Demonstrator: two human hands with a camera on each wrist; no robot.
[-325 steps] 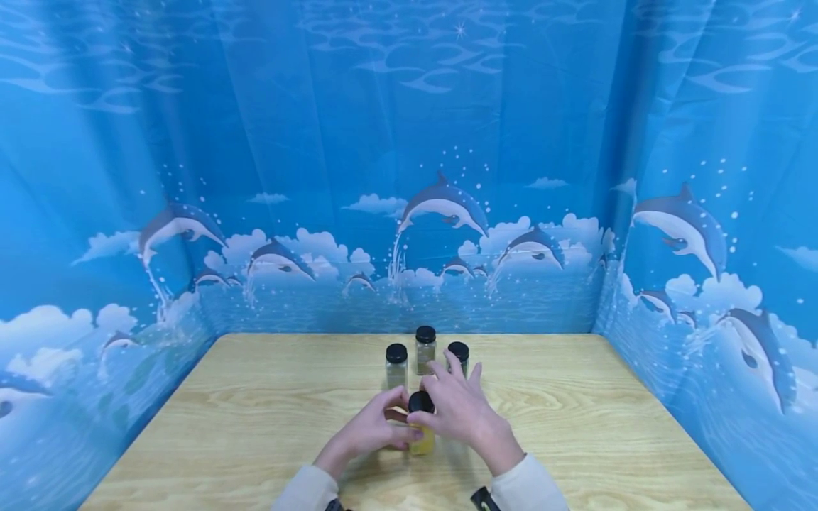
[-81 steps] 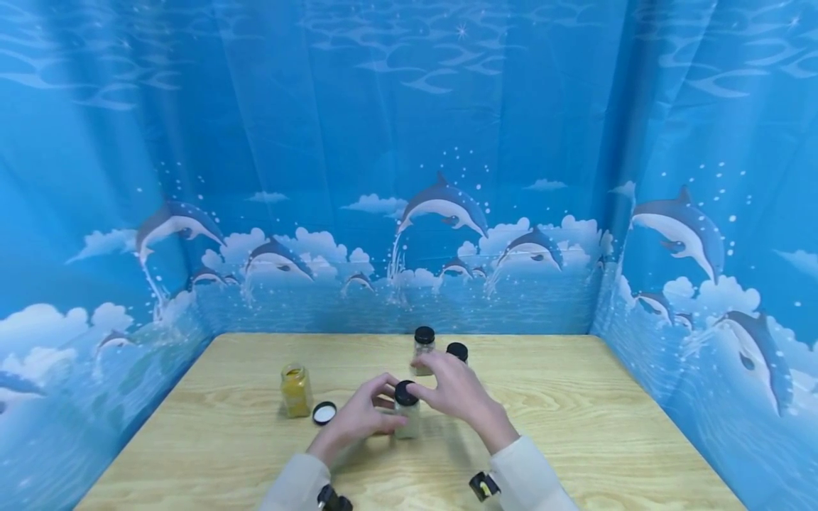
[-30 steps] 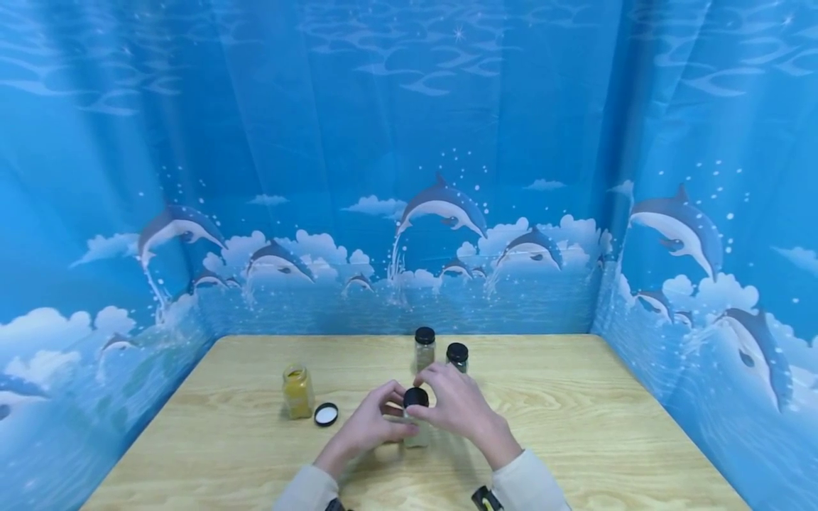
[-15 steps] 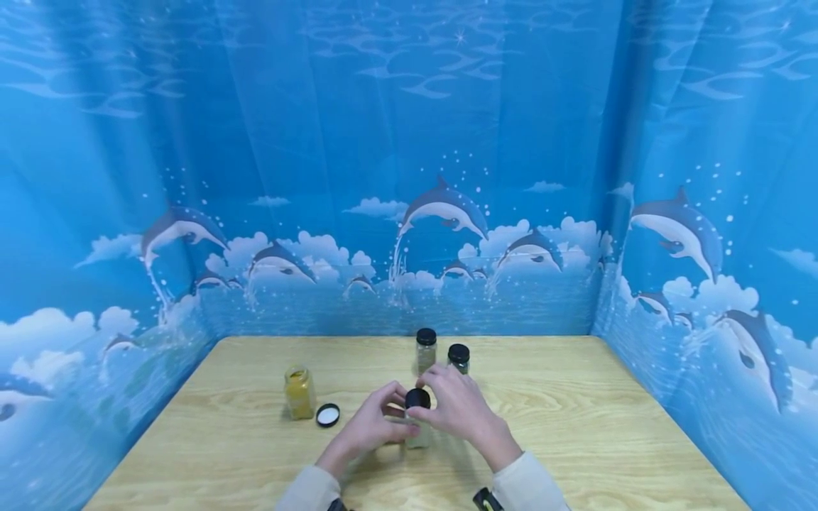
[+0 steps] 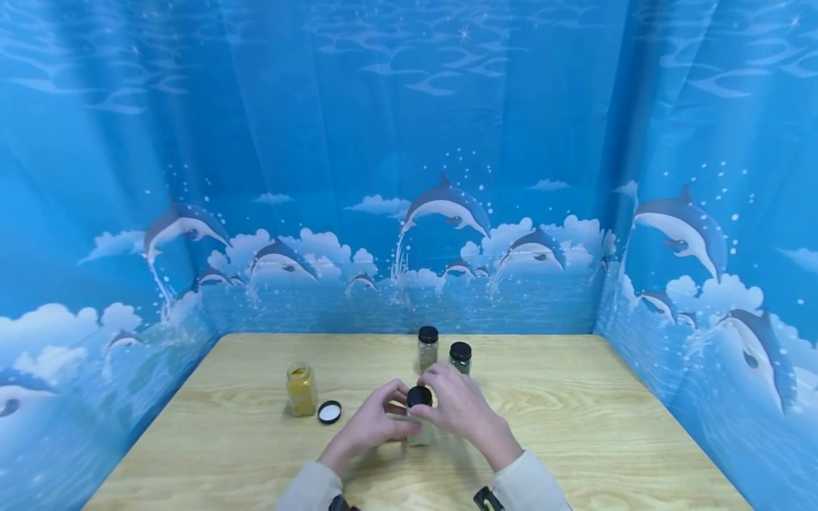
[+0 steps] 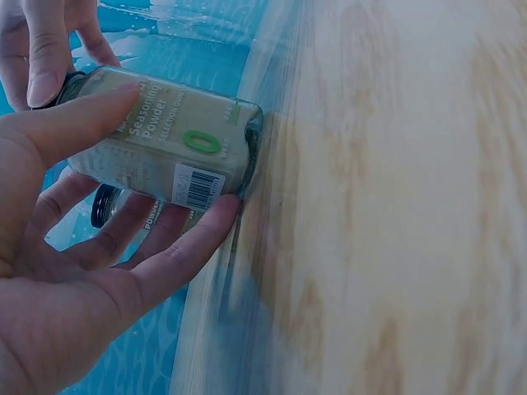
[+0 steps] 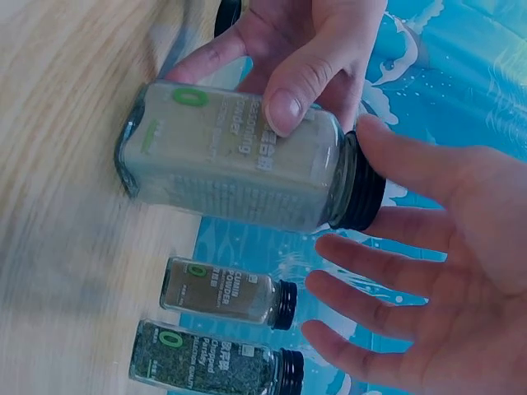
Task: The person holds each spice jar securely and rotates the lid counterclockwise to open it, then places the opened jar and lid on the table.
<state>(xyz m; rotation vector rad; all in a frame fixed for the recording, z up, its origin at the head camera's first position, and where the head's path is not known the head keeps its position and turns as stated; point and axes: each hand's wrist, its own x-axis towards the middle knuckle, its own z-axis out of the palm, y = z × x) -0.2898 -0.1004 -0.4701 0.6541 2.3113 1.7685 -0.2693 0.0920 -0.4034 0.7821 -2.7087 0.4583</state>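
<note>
Seasoning powder jar point(image 7: 222, 164) is front and center over the worktop point(image 5: 575, 426), roughly upright between both hands. Base is at or just above the wood; can't tell if it's touching.

Left hand point(image 5: 373, 426) grips the body: thumb across the label face, fingers round the far side, one fingertip low by the barcode. Right hand point(image 5: 460, 408) pinches the black lid point(image 7: 366, 193), thumb on one side, fingers on the other (some stick out past it, not gripping). Lid is seated on the neck; can't tell how tight.

Handling, my read: clear rigid walls, probably glass. Stiff, fairly light for its size, might chip or crack if dropped. Smooth faces could slip in dry fingers; flat sides should stop the body spinning under twist. Best hold: mid-body across opposite flat faces, lid by its rim. Keep it level, since the fill looks like fine powder that'd spill easily with the lid off.

Nearby: capped cumin jar point(image 7: 218, 290) and parsley jar point(image 7: 202, 358) stand just behind. Lidless yellow powder jar point(image 5: 301, 394) is off to the left, loose lid point(image 5: 329, 412) beside it, pale inside up.
</note>
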